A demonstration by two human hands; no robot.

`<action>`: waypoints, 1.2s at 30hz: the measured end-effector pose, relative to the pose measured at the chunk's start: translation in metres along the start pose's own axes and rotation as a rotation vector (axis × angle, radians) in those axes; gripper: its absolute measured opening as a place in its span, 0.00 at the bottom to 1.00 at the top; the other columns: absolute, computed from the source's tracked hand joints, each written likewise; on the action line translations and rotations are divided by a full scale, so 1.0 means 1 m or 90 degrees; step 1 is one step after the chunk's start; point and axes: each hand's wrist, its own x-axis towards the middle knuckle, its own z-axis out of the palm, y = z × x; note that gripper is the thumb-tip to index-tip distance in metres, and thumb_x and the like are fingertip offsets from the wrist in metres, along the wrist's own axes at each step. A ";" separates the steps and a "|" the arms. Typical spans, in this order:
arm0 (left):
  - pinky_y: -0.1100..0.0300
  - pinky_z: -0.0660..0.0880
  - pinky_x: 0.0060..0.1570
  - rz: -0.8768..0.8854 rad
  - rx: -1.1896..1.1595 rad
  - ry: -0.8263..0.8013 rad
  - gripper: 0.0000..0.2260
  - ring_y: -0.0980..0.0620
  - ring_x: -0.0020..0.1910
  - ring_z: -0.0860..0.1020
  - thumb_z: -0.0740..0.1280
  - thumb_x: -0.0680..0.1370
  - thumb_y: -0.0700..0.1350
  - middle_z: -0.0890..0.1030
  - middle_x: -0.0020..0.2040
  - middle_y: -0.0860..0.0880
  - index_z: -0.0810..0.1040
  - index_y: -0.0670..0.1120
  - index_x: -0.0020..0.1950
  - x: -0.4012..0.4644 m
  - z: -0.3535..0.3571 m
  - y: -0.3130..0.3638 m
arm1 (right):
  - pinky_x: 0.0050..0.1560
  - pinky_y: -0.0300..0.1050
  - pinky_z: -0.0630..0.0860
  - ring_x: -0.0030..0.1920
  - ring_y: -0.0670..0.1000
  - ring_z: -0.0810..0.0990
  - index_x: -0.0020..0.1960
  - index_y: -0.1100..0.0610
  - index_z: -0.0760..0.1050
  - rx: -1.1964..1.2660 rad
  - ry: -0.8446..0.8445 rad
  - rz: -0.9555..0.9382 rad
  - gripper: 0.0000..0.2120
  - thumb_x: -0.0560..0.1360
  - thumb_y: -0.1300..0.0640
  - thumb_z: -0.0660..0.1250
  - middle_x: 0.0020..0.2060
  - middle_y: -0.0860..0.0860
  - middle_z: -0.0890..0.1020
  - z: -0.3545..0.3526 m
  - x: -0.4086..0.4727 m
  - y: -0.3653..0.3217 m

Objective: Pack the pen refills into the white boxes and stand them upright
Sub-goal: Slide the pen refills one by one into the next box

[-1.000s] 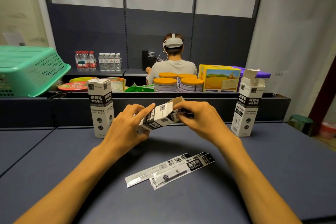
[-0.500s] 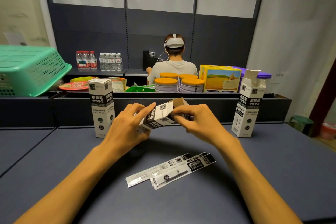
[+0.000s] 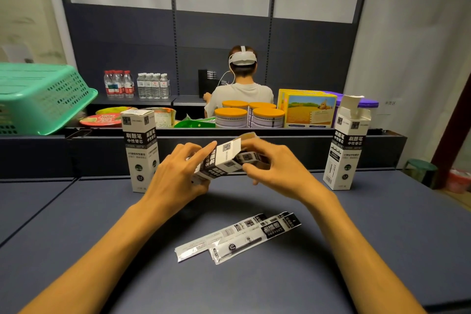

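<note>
My left hand grips a white box that lies tilted above the table, its open end toward the right. My right hand pinches a refill packet at the box's mouth, part of it inside. Two more refill packets lie flat on the table in front of me. A shut white box stands upright at the left. Another white box stands upright at the right with its top flap open.
The dark table ends at a raised ledge behind the boxes. Beyond it stand orange-lidded tins, a yellow carton, water bottles and a green basket. A person sits with their back to me.
My right hand has pushed the refill packet further into the box's open end, its fingers closing in toward the mouth. The left hand keeps its hold on the box.
</note>
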 end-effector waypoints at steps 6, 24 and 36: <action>0.55 0.77 0.34 -0.028 0.007 -0.001 0.41 0.48 0.51 0.73 0.79 0.63 0.44 0.76 0.56 0.45 0.67 0.48 0.74 -0.001 -0.001 -0.006 | 0.45 0.48 0.81 0.44 0.45 0.82 0.53 0.51 0.77 -0.014 0.092 0.001 0.09 0.73 0.57 0.71 0.47 0.45 0.82 -0.004 0.000 0.002; 0.54 0.79 0.34 -0.021 0.002 -0.001 0.41 0.48 0.51 0.74 0.80 0.63 0.44 0.76 0.56 0.45 0.67 0.48 0.74 -0.002 -0.001 -0.004 | 0.42 0.42 0.82 0.39 0.49 0.85 0.53 0.57 0.82 0.116 0.063 0.056 0.07 0.77 0.61 0.68 0.44 0.52 0.85 0.004 0.001 0.000; 0.56 0.77 0.33 0.005 0.010 0.004 0.42 0.47 0.49 0.75 0.80 0.62 0.43 0.76 0.54 0.45 0.68 0.46 0.73 -0.001 -0.001 0.000 | 0.44 0.45 0.82 0.37 0.51 0.84 0.60 0.53 0.80 0.127 -0.059 0.056 0.12 0.77 0.54 0.67 0.56 0.48 0.82 0.012 0.000 -0.004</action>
